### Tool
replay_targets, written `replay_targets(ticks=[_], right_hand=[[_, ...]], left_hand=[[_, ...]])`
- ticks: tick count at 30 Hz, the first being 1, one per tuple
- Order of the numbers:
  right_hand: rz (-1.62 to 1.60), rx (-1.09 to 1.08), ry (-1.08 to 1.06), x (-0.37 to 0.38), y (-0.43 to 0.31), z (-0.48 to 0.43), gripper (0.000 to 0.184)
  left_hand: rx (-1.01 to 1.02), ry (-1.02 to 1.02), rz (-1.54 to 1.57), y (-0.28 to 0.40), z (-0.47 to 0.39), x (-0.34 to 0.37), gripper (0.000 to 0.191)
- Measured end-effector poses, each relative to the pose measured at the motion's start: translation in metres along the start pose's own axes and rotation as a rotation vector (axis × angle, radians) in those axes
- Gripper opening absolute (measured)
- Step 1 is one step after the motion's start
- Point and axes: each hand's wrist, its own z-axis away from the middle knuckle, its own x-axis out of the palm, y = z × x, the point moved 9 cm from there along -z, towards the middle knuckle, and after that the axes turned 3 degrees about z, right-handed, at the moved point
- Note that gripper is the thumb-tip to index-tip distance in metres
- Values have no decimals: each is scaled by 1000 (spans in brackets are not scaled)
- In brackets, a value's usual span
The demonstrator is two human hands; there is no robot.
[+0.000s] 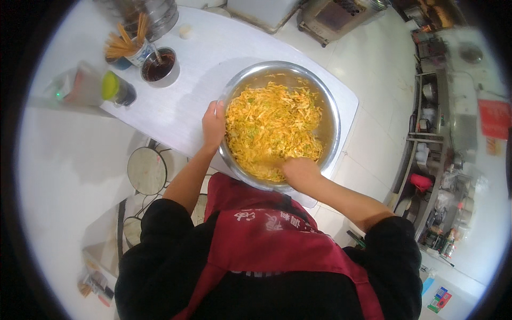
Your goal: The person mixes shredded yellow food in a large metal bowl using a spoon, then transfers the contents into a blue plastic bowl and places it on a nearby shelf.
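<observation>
A large stainless steel bowl [330, 120] stands at the right part of the white table, close in front of me. In it lies a heap of shredded vegetables [276, 120], yellow-orange with green bits. My left hand [214, 124] grips the bowl's left rim, with the thumb towards the inside. Over the near side of the bowl, my right hand [302, 172] is curled low against the shreds. Its fingertips are blurred and partly hidden, so I cannot tell whether it holds anything.
On the white table [200, 96] are a metal pot of dark sauce [160, 68] with a utensil, a cup of chopsticks [140, 52], a jar with a yellow-green lid [118, 89] and stacked metal steamers [160, 16]. Round stools [147, 171] stand at left, shelving [428, 120] at right.
</observation>
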Motion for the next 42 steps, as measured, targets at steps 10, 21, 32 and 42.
replay_targets(ticks=[10, 21, 32, 42], right_hand=[[-735, 522, 447, 30, 157, -9, 20], [-259, 277, 331, -2, 66, -94, 17], [134, 417, -53, 18, 122, 24, 18], [-110, 251, 276, -2, 45, -64, 20]], left_hand=[[34, 31, -28, -6, 0, 0, 32], [25, 10, -61, -4, 2, 2, 32], [42, 49, 39, 1, 8, 0, 34], [23, 21, -18, 0, 8, 3, 35]])
